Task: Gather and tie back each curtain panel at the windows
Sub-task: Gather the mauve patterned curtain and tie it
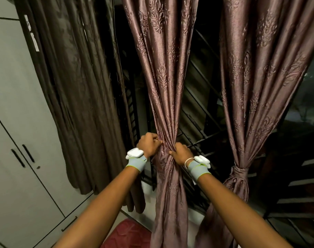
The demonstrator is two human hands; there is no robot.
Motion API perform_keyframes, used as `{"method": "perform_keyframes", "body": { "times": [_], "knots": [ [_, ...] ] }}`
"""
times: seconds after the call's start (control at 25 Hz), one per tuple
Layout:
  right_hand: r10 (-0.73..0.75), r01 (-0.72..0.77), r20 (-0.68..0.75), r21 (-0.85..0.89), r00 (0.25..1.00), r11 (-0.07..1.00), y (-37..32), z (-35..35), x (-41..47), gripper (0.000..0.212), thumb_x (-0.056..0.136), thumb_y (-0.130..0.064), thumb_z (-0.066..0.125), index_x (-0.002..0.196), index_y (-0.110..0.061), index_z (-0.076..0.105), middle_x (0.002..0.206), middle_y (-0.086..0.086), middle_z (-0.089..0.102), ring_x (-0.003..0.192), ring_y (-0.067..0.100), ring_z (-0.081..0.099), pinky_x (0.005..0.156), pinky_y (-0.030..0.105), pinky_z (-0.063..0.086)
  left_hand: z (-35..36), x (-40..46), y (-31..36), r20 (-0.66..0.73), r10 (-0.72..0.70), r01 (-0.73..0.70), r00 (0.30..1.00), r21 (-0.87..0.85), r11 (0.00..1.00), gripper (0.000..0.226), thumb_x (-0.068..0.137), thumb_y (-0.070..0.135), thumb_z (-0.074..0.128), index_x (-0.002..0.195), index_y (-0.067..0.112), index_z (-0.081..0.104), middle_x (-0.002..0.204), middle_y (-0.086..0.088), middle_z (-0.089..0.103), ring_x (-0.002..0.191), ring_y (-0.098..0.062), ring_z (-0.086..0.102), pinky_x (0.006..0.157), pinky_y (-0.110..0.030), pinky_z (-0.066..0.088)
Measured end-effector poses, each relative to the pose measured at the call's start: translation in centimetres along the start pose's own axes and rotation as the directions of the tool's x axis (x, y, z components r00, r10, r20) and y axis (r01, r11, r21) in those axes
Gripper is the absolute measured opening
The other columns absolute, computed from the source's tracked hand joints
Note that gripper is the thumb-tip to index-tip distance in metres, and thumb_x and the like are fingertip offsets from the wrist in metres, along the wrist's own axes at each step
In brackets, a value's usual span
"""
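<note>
Head view, both hands, left (pixel 149 144), right (pixel 181 154), clutching middle curtain (pixel 167 97), fingertips buried in folds

A grey cupboard (pixel 18 140) (black handles) stands left, a red mat (pixel 125 235) lying below.

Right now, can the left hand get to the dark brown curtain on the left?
Probably yes. The left hand grips the gathered middle curtain; the dark brown curtain hangs just beside it, nothing between, but it must let go first.
</note>
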State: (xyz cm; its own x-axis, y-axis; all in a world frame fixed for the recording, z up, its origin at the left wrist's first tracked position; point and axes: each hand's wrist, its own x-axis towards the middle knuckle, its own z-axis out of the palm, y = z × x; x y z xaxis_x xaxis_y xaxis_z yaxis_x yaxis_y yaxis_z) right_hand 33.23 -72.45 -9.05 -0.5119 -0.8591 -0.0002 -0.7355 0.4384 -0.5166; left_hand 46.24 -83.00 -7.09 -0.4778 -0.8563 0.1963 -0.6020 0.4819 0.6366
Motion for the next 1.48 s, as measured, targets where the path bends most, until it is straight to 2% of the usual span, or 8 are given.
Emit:
{"method": "perform_keyframes", "body": {
  "times": [0.24, 0.52, 0.72, 0.88, 0.96, 1.16, 1.36, 1.48],
  "knots": [
    [-0.061, 0.063, 0.075, -0.028, 0.995, 0.998, -2.2, 0.1, 0.1, 0.054, 0.08, -0.041, 0.067, 0.118, -0.007, 0.05, 0.129, 0.022, 0.056, 0.118, 0.04, 0.055, 0.091, 0.04, 0.049, 0.6, -1.2, 1.6, -0.023, 0.044, -0.041, 0.999, 0.095, 0.995, 0.017, 0.081, 0.026, 0.058, 0.089, 0.013, 0.065, 0.099, -0.019, 0.066, 0.099, -0.043, 0.056, 0.074, -0.039, 0.044],
    [0.018, -0.018, 0.007, 0.042, 1.0, 0.999, -1.1, 0.9, 1.1, 0.047, 0.089, -0.043, 0.059, 0.119, -0.007, 0.05, 0.129, 0.026, 0.052, 0.121, 0.042, 0.05, 0.096, 0.043, 0.045, -0.6, -0.1, 0.9, 0.138, 0.068, -0.059, 0.988, -0.067, 0.996, 0.017, 0.074, 0.033, 0.069, 0.078, 0.018, 0.062, 0.083, -0.006, 0.071, 0.087, -0.018, 0.066, 0.082, -0.035, 0.053],
    [-0.005, 0.001, 0.037, 0.1, 0.999, 0.995, -0.8, 0.8, 1.2, 0.053, 0.085, -0.048, 0.054, 0.126, -0.014, 0.051, 0.131, 0.022, 0.055, 0.119, 0.042, 0.054, 0.095, 0.044, 0.048, 0.8, 1.5, 2.0, 0.192, 0.026, 0.036, 0.981, -0.314, 0.949, 0.113, 0.049, 0.064, 0.082, 0.139, 0.016, 0.032, 0.138, -0.003, 0.049, 0.128, -0.019, 0.047, 0.11, -0.038, 0.039],
    [-0.067, 0.059, 0.057, 0.138, 0.996, 0.989, -0.8, 0.8, 0.7, 0.05, 0.089, -0.04, 0.058, 0.128, -0.008, 0.053, 0.131, 0.022, 0.056, 0.121, 0.04, 0.053, 0.096, 0.042, 0.047, 1.3, 0.8, 4.3, 0.294, 0.121, 0.062, 0.948, -0.546, 0.836, 0.035, 0.08, 0.013, 0.076, 0.11, 0.004, 0.061, 0.105, -0.007, 0.063, 0.083, 0.0, 0.062, 0.074, -0.01, 0.051],
    [-0.066, 0.058, 0.041, 0.165, 0.997, 0.985, -0.4, 0.8, 1.1, 0.041, 0.091, -0.034, 0.061, 0.119, -0.005, 0.056, 0.126, 0.024, 0.059, 0.118, 0.039, 0.055, 0.091, 0.039, 0.046, 1.9, 0.8, 4.3, 0.251, 0.087, 0.07, 0.964, -0.556, 0.828, 0.018, 0.089, 0.007, 0.064, 0.106, 0.0, 0.064, 0.097, -0.012, 0.064, 0.082, -0.01, 0.062, 0.078, -0.02, 0.054],
    [-0.015, 0.016, -0.004, 0.171, 1.0, 0.985, -0.1, 0.6, 1.1, 0.042, 0.073, -0.051, 0.069, 0.099, -0.018, 0.066, 0.107, 0.013, 0.069, 0.105, 0.033, 0.064, 0.08, 0.036, 0.051, 2.9, 1.2, 3.6, 0.206, 0.048, 0.02, 0.977, -0.314, 0.949, 0.053, 0.078, 0.047, 0.041, 0.091, 0.0, 0.062, 0.102, -0.031, 0.064, 0.096, -0.034, 0.063, 0.09, -0.046, 0.048],
    [-0.008, 0.018, -0.046, 0.227, 0.999, 0.974, -0.9, 0.5, 1.1, 0.091, 0.054, -0.054, 0.075, 0.132, -0.014, 0.049, 0.133, 0.013, 0.049, 0.123, 0.031, 0.051, 0.102, 0.041, 0.045, 2.2, 0.9, 3.5, 0.179, 0.0, 0.021, 0.984, -0.116, 0.993, 0.051, 0.091, 0.048, 0.042, 0.117, 0.009, 0.062, 0.125, -0.026, 0.058, 0.124, -0.039, 0.049, 0.109, -0.043, 0.034],
    [-0.145, 0.129, 0.018, 0.361, 0.989, 0.924, -2.1, 1.0, 2.6, 0.055, 0.063, -0.026, 0.069, 0.114, -0.006, 0.065, 0.114, 0.017, 0.067, 0.112, 0.029, 0.063, 0.094, 0.04, 0.051, 1.9, 0.8, 3.9, 0.135, 0.018, -0.01, 0.991, -0.059, 0.998, 0.04, 0.098, 0.036, 0.042, 0.127, 0.014, 0.058, 0.134, -0.02, 0.053, 0.132, -0.034, 0.041, 0.118, -0.042, 0.015]
  ]
}}
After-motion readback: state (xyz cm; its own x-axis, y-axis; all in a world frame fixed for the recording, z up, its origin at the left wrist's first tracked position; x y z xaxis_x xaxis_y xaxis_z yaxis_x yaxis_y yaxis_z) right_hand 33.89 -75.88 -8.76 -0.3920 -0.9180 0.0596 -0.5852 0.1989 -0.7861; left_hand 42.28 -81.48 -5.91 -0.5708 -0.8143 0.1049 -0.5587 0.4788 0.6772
